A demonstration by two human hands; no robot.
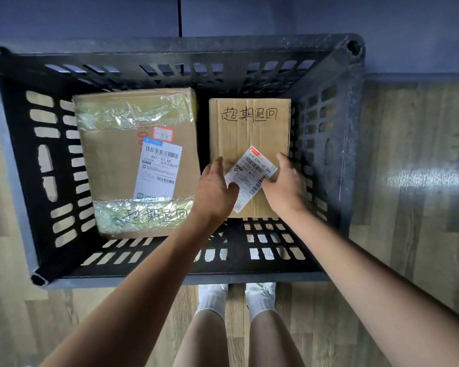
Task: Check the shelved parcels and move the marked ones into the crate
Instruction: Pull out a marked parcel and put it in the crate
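Both sets of fingers are spread and loose, closed on nothing: the left hand (217, 186) lies with its fingers at the near left edge of a narrow cardboard parcel (249, 133), its thumb tip on the lower corner of that parcel's white shipping label (252, 176), while the right hand (285, 181) rests flat at the parcel's near right edge with its thumb against the label's other side. Whether either palm presses on the cardboard or merely hovers just above it cannot be told. The label sits crooked, tilted across the near half of the parcel, and handwritten black characters run across the far half. This parcel lies flat on the bottom of a black slatted plastic crate (326, 160), in its right half, close to the right wall. Just beside it to the left, with a dark gap between, lies a larger cardboard box (112, 165) banded with clear tape at its far and near ends; it carries its own barcode label (158, 172), a small red-bordered sticker (163, 134) above that, and similar handwriting on the near tape band. Both bare forearms reach in over the crate's near rim. The crate stands on a wood-patterned floor (408, 207), and two white-socked feet (236, 298) stand just behind its near wall.
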